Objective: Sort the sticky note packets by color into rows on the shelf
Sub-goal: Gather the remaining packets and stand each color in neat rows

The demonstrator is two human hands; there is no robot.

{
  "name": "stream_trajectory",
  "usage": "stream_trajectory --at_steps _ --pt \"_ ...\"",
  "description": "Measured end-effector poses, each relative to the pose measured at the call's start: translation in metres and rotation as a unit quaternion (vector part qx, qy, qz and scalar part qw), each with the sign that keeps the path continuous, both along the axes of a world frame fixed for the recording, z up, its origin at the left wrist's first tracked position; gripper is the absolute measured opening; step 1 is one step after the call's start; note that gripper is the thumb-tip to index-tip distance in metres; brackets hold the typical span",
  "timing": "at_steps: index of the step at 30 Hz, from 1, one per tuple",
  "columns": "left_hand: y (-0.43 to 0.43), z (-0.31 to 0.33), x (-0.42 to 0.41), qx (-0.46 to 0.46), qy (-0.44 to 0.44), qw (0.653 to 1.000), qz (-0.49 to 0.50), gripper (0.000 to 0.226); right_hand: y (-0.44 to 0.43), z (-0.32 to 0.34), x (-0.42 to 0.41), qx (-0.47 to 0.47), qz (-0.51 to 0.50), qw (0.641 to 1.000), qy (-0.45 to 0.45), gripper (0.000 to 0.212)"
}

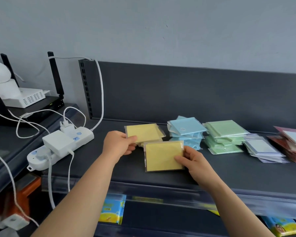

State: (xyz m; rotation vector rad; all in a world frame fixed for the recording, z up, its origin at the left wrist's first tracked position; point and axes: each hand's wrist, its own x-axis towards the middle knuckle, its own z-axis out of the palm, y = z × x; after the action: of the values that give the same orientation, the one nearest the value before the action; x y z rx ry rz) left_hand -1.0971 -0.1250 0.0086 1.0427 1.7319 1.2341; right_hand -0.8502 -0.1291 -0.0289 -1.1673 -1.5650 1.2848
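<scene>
On the dark grey shelf (229,173) lie piles of sticky note packets. My left hand (120,144) pinches the near left corner of a yellow packet (143,132), which tops a small yellow pile. My right hand (190,159) grips a second yellow packet (162,155) by its right edge, just in front of that pile. To the right stand a blue pile (186,132), a green pile (224,135), a white or pale purple pile (263,149) and a red pile (292,144).
A white power strip (61,146) with plugs and cables lies at the shelf's left end. A router and a white device (24,98) sit on the neighbouring shelf to the left. Yellow and blue printed packs (113,209) hang on the shelf below.
</scene>
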Motion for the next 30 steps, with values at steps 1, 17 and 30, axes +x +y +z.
stream_trajectory --at_steps 1,17,30 --pt "-0.004 -0.001 -0.002 0.019 0.011 1.0 0.008 0.015 0.0 0.0 0.0 0.001 0.001 1.0 -0.001 0.023" --pt "-0.057 -0.018 0.009 0.011 0.034 0.978 -0.207 0.024 -0.002 0.004 -0.009 0.011 -0.005 1.0 0.024 0.022" --pt "0.006 -0.001 0.015 -0.007 -0.053 0.999 -0.002 0.014 0.0 0.001 -0.002 -0.009 -0.015 0.999 0.035 0.023"
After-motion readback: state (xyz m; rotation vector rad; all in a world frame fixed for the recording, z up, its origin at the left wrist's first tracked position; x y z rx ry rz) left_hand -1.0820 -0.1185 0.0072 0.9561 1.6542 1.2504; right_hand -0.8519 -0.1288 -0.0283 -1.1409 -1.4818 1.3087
